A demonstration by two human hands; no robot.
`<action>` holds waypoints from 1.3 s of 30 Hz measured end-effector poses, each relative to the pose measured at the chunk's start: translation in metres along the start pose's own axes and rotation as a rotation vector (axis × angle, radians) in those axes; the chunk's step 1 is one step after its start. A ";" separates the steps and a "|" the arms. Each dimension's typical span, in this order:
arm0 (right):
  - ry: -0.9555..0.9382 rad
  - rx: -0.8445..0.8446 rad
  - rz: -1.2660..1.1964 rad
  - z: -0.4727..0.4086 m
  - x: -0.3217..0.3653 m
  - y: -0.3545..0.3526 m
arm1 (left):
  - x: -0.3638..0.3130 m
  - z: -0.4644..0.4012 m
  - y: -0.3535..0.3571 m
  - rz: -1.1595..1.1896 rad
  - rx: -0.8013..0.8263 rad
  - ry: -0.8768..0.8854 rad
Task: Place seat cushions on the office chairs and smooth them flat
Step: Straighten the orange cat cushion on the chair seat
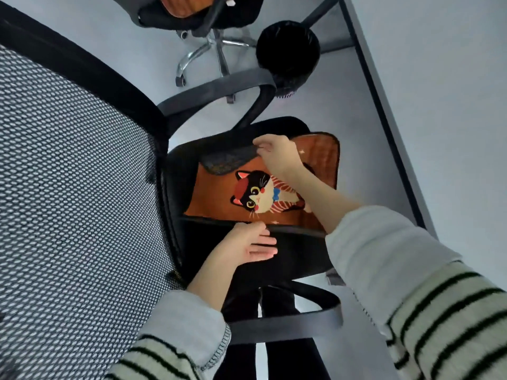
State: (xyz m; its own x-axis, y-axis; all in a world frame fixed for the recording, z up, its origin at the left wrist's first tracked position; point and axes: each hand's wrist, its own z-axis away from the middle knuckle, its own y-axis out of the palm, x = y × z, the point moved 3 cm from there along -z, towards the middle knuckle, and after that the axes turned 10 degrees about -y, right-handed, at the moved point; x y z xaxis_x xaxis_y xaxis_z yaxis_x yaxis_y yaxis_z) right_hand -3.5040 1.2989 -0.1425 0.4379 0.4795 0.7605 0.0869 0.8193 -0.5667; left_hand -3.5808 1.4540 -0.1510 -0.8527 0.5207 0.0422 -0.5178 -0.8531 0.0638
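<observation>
An orange seat cushion (219, 197) with a cat picture lies on the black seat (296, 259) of the office chair below me. Its far left corner is folded over, showing a dark mesh underside (227, 160). My right hand (277, 153) pinches that folded flap at its far edge. My left hand (251, 244) hovers with straight fingers at the cushion's near edge, over the bare seat. The chair's mesh backrest (71, 187) fills the left of the view.
The chair's armrests (219, 87) (285, 325) flank the seat. A second office chair (197, 15) carrying an orange cushion stands farther off. A black waste bin (288, 53) sits beside a grey desk edge (384, 111) on the right.
</observation>
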 end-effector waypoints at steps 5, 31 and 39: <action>0.237 0.047 -0.004 0.034 -0.064 0.004 | -0.015 -0.023 -0.014 -0.233 -0.286 0.132; 0.697 -0.384 0.087 0.035 -0.200 -0.010 | -0.075 -0.111 -0.100 -0.468 -1.104 0.356; 0.588 -0.372 -0.036 0.012 -0.209 -0.007 | -0.039 -0.127 -0.112 -0.382 -1.057 0.175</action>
State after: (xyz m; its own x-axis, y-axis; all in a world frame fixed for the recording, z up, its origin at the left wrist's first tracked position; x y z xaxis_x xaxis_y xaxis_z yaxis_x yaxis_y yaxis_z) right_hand -3.6066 1.1964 -0.2940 0.8319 0.1182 0.5422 0.3654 0.6187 -0.6955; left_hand -3.4987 1.5253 -0.2864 -0.5817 0.8115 0.0549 -0.4737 -0.2832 -0.8339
